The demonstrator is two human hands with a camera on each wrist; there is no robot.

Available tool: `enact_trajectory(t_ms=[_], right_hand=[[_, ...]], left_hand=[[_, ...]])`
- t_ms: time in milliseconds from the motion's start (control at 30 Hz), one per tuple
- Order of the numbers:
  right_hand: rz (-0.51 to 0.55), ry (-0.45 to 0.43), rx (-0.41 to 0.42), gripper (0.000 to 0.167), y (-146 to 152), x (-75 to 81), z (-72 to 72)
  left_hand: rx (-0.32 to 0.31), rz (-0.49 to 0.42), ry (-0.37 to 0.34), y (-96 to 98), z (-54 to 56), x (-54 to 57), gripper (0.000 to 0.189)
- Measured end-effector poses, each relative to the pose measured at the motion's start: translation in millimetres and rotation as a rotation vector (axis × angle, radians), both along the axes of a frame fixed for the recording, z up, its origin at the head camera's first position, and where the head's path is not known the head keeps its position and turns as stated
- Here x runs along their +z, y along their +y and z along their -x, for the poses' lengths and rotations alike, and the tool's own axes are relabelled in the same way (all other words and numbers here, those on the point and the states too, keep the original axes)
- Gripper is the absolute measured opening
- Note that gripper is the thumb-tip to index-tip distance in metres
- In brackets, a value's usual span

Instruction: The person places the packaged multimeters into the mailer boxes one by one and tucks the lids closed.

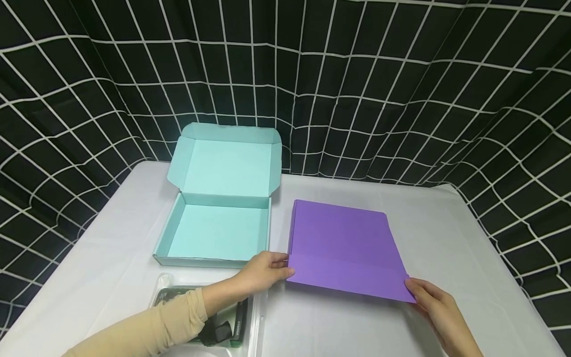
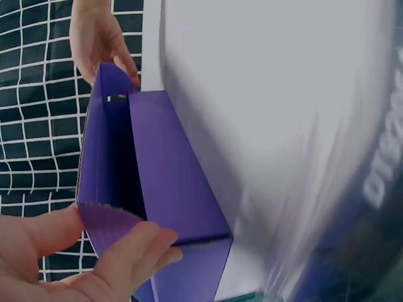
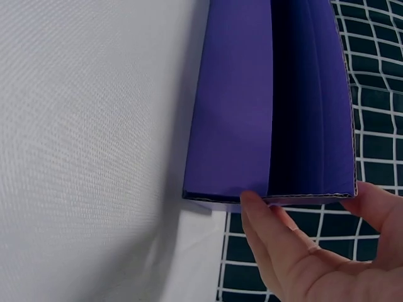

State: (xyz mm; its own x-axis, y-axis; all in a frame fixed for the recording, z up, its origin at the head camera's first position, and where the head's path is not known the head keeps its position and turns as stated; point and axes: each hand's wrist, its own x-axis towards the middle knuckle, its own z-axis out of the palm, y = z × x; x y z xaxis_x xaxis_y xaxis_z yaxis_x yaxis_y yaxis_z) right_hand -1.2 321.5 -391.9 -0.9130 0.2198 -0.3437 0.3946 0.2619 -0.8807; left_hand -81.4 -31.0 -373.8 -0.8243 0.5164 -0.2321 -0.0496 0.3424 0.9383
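A purple cardboard box (image 1: 341,238) lies on the white table, its lid hinged at the back and tilted over the base. In the left wrist view a dark gap shows between the raised lid and the front wall (image 2: 173,170). My left hand (image 1: 264,271) pinches the lid's front left corner, thumb at its edge and fingers against the side flap (image 2: 107,226). At the opposite front corner my right hand (image 1: 439,310) grips the lid, with its thumb by the lid edge and fingers along the box's side in the right wrist view. The box's inside is mostly hidden.
An open teal cardboard box (image 1: 218,230) stands left of the purple one, its lid (image 1: 229,168) raised at the back. Under my left forearm lies a clear plastic package (image 1: 256,322) with dark green and black contents. A black curtain (image 1: 339,89) with white grid lines surrounds the table.
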Motion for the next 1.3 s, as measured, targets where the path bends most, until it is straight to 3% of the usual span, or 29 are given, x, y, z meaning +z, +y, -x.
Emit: enact_trajectory(t_ms=[300,467,667,900,1033,1167,1300], right_hand=[[0.057,0.005,-0.034,0.052,0.5,-5.7,-0.2],[0.084,0.041,-0.043,0.048,1.5,-9.5,-0.8],[0.13,0.1,-0.057,0.016,4.1,-15.4,-1.8],[0.034,0.067,-0.041,0.026,4.0,-16.9,-2.0],[0.015,0.095,-0.043,0.014,1.6,-16.9,-2.4],[-0.036,0.105,-0.043,0.012,-0.5,-17.7,-3.9],[-0.134,0.097,0.031,0.02,3.9,-16.4,-4.4]], left_hand=[[0.063,-0.167,-0.143,6.1,-8.4,-3.4,0.052],[0.038,-0.199,-0.16,7.8,-11.2,-2.1,0.053],[0.012,-0.143,-0.043,6.5,-10.0,-4.5,0.056],[0.052,-0.054,0.05,8.0,-7.7,-9.1,0.063],[0.08,0.02,0.097,9.9,-4.7,-11.4,0.065],[0.1,0.081,0.095,12.1,-0.4,-11.7,0.068],[0.098,0.101,0.013,13.1,4.2,-5.4,0.072]])
